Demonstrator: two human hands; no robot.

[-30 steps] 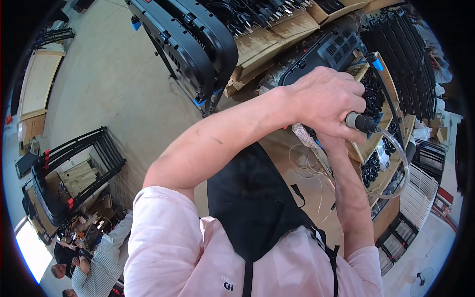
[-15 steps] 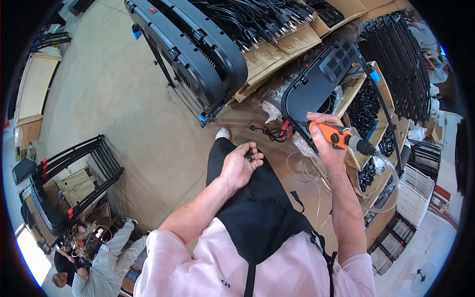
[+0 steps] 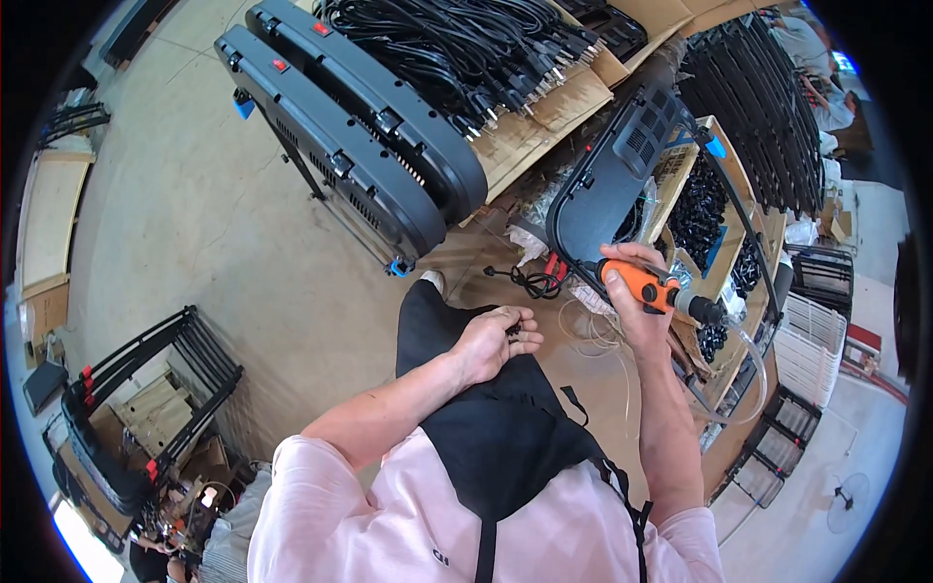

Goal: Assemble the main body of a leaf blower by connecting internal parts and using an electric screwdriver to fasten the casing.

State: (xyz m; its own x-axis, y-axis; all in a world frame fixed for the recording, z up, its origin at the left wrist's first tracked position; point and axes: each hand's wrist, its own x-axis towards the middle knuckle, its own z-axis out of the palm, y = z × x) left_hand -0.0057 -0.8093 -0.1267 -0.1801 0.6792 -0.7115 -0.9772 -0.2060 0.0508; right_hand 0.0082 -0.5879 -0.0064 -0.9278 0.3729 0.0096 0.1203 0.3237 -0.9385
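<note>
My right hand [image 3: 637, 301] is wrapped round an orange air screwdriver [image 3: 641, 285] with a clear hose [image 3: 758, 355] trailing from its rear end. The tool's tip points left, close to the lower edge of a black casing panel [image 3: 604, 199] that stands tilted on a dark frame; whether they touch I cannot tell. In front of my black apron [image 3: 505, 428], my left hand [image 3: 491, 345] is half curled, palm up, round small dark pieces [image 3: 513, 330] too small to name surely.
At left stand black casings with red switches [image 3: 364, 160]. Black power cables [image 3: 476, 58] lie on cardboard beyond. Right of the panel is a wooden bin of small black parts [image 3: 705, 199]. A plugged cord [image 3: 530, 282] hangs below. Folded black frames [image 3: 185, 389] stand at far left.
My left hand has shifted right and slightly down, its fingers now pointing right. My right hand and the screwdriver have moved slightly left and down. The whole view has turned a little.
</note>
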